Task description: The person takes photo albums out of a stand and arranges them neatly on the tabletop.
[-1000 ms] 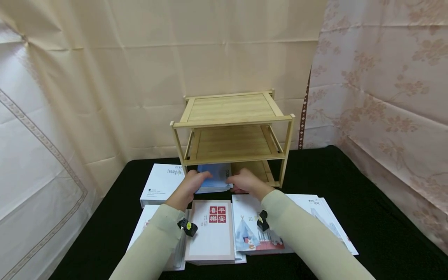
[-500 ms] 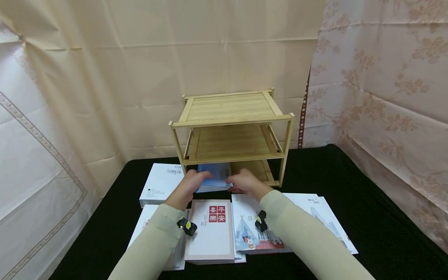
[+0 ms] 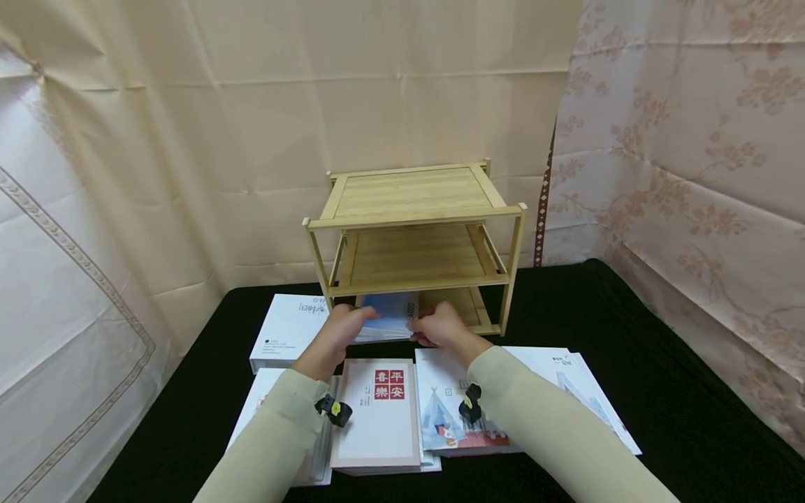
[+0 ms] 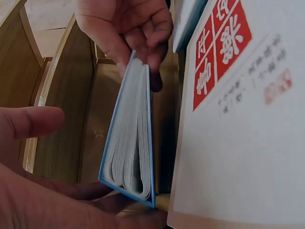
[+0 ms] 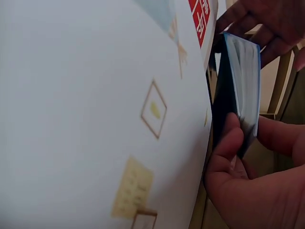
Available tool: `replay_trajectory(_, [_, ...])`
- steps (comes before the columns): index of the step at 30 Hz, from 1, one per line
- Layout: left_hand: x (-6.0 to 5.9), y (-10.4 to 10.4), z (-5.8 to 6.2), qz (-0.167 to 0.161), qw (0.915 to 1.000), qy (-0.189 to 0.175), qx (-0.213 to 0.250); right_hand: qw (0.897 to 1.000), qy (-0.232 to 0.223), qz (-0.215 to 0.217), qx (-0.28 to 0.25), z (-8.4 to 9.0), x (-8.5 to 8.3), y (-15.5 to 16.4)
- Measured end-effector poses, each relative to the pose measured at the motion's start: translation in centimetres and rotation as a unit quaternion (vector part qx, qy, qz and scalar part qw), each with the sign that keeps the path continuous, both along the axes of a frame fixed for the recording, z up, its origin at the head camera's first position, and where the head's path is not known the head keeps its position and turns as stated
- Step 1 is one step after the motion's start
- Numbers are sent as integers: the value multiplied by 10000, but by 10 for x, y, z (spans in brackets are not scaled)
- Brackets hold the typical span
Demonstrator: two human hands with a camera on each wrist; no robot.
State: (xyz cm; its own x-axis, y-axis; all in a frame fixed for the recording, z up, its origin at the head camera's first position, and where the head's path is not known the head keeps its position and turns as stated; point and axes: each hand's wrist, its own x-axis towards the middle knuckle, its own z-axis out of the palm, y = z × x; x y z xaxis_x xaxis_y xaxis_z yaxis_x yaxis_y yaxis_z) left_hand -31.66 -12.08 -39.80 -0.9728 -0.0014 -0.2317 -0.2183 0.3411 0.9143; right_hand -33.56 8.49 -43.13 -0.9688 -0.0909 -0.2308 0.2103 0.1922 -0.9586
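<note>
A blue-covered book (image 3: 390, 318) lies at the front of the bottom tier of a wooden rack (image 3: 411, 258). My right hand (image 3: 443, 327) grips its right end, thumb above and curled fingers beneath, as the right wrist view shows on the book (image 5: 247, 81). At the opposite end, my left hand (image 3: 339, 332) touches the book with nearly straight fingers. Its thumb stands clear of the cover in the left wrist view, where the pages of the book (image 4: 126, 138) face the camera. The rack's middle tier hides the book's far part.
In front of the rack lies a white book with red characters (image 3: 377, 433). White books (image 3: 289, 328) sit at the left, and a tent-picture book (image 3: 440, 398) lies under the right forearm beside another white book (image 3: 566, 374). A black cloth (image 3: 578, 314) covers the table.
The blue book has shifted slightly to the right and a little deeper into the bottom tier. Both hands stay at its ends, the right one moving slightly with it.
</note>
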Motion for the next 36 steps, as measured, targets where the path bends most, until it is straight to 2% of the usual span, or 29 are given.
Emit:
replay_trajectory(6, [1, -5, -6, -70, 9998, 39, -153, 9997, 7, -159, -174, 4, 5, 8])
replay_trajectory(16, [6, -4, -13, -49, 9991, 378, 192, 9995, -128, -75, -289, 9, 13, 27])
replay_trajectory(22, [18, 6, -12, -156, 9986, 440, 248, 9993, -178, -166, -271, 12, 26, 41])
replay_trajectory(28, [30, 12, -12, -218, 9983, 500, 206, 9996, -156, -84, -205, 20, 43, 55])
replay_trajectory(36, [52, 21, -11, -669, 9951, 720, 62, 9994, -231, 6, -263, 23, 68, 77])
